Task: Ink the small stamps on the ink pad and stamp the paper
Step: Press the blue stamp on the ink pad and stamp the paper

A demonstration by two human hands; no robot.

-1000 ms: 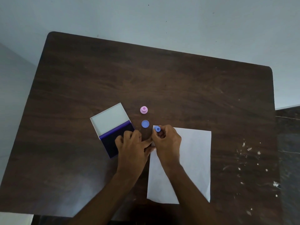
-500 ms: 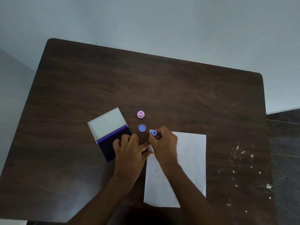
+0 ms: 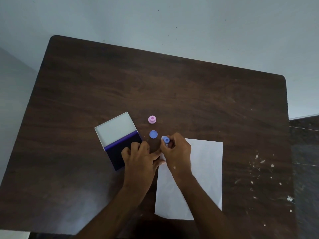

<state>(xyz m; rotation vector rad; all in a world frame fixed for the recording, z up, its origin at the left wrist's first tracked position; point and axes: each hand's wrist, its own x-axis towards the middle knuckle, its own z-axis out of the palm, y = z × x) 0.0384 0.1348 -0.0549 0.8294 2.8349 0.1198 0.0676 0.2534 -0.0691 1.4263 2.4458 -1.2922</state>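
Blue stamp point(image 3: 166, 139) pinched in right hand point(image 3: 177, 150) at the paper point(image 3: 205, 163) corner.
Light, hard plastic; grip its knob. Left hand point(image 3: 141, 156) rests half-open, empty, beside paper.

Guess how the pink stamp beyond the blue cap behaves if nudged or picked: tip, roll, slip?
The pink stamp stands on a wide round base with a narrow knob on top, so a nudge probably slides it across the table rather than tipping it. Once tipped, its round shape could roll. It looks like small, light plastic; the knob gives little to pinch.
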